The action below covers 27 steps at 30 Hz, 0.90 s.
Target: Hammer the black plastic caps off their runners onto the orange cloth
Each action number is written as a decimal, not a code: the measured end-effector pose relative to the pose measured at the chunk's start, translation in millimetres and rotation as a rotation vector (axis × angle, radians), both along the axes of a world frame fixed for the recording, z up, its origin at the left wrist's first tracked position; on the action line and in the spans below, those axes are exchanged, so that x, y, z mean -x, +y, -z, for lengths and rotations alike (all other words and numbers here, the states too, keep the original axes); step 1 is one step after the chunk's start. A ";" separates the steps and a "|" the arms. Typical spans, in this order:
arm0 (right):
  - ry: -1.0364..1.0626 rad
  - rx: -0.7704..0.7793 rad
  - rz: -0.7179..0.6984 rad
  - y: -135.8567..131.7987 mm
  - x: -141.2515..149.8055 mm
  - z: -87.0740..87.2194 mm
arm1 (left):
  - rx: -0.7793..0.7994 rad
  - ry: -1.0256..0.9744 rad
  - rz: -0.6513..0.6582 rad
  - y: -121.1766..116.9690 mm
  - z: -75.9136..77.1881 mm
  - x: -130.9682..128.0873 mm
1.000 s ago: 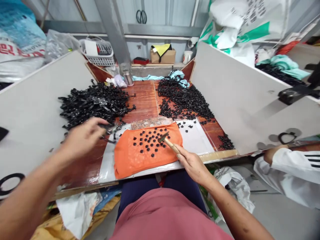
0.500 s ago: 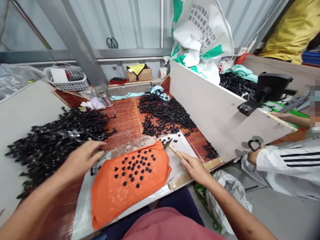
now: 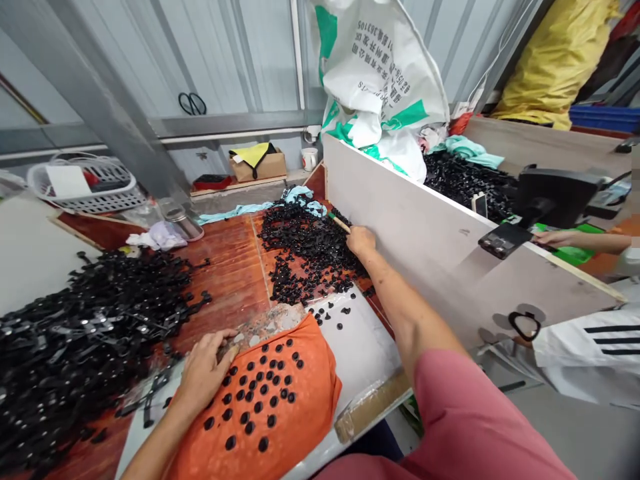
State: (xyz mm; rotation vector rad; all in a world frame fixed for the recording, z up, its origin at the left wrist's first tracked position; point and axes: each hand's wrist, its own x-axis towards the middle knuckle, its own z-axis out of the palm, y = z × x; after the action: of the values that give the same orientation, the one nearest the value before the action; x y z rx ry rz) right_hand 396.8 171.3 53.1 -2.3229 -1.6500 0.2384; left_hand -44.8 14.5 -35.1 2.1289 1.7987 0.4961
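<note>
My right hand is closed around the pale wooden handle of a small tool. Its far end lies over a pile of small black parts beside the partition; the tool's exact kind is unclear. My left hand lies on the upper left edge of an orange cloth, fingers stretched out, with nothing visible in it. Several small round black pieces sit spread over the cloth. Left of that hand is a large heap of black strip-like parts.
A pale partition board rises along the right side, with a black clamp-like holder on its edge. At the back are a grey basket, a metal cup and a cardboard box. A co-worker's hand shows beyond the board.
My right hand has carried the wooden-handled tool from the cloth's right edge forward to the pile of small black parts. My left hand has come down onto the cloth's upper left edge.
</note>
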 end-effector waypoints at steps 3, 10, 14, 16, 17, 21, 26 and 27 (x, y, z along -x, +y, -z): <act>-0.011 0.042 0.087 -4.5 -7.1 21.9 | -0.009 -0.004 -0.015 0.4 5.6 1.4; 0.032 0.030 0.022 -40.5 6.7 42.0 | -0.006 0.066 -0.062 -0.3 4.0 -6.6; 0.097 -0.017 -0.102 -60.8 44.3 39.6 | 0.010 0.055 -0.059 -0.2 2.7 -6.0; 0.135 -0.045 -0.185 -74.0 62.1 37.6 | 0.012 0.058 -0.057 0.3 2.4 -5.1; 0.152 -0.057 -0.221 -80.5 68.3 36.1 | 0.013 0.059 -0.052 0.6 2.2 -4.7; 0.172 -0.090 -0.240 -99.4 59.7 28.5 | 0.014 0.051 -0.038 1.8 1.0 -4.2; 0.104 -0.078 -0.016 -111.5 -5.0 32.2 | 0.005 0.056 -0.042 1.3 2.0 -5.3; 0.097 -0.065 0.008 -114.4 -15.3 35.9 | 0.002 0.058 -0.043 0.7 2.6 -6.0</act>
State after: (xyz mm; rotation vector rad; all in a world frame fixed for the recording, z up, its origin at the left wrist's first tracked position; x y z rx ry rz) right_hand 412.1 56.9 17.3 -2.2333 -1.5786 0.2875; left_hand -38.8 15.2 -37.8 2.1274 1.8792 0.4472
